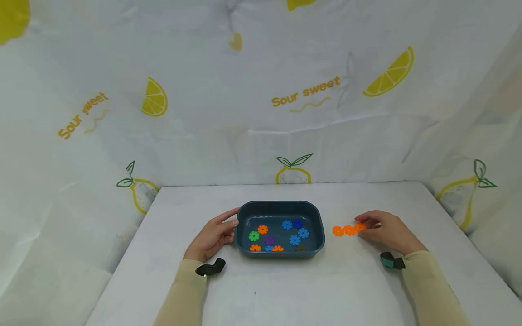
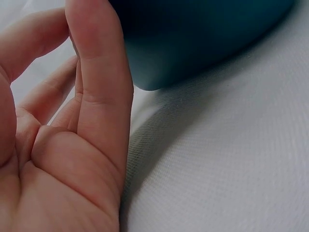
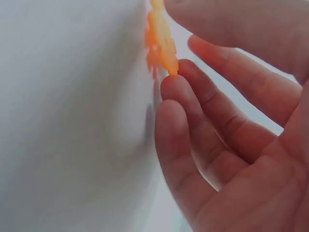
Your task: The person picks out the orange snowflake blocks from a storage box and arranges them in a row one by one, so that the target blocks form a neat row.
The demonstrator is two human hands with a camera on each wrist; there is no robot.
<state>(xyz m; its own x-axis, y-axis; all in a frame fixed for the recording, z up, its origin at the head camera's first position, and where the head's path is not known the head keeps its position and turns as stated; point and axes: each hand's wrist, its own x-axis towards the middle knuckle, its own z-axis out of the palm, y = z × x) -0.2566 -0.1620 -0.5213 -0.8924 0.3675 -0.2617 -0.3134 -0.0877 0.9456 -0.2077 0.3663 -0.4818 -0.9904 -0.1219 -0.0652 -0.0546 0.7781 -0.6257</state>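
A dark blue tray holds several notched plastic discs. My left hand rests against the tray's left side, its fingers fairly straight and the fingertips right at the rim. In the left wrist view the tray's lower corner shows beside the fingers. To the right of the tray, three orange notched discs form a row. My right hand pinches the rightmost one between thumb and fingers. The right wrist view shows an orange disc edge-on by the fingertips, low over the tabletop.
Inside the tray lie a green disc, a purple disc, several blue discs, a brown disc and orange ones. The white table ends at a lemon-print cloth behind and at both sides.
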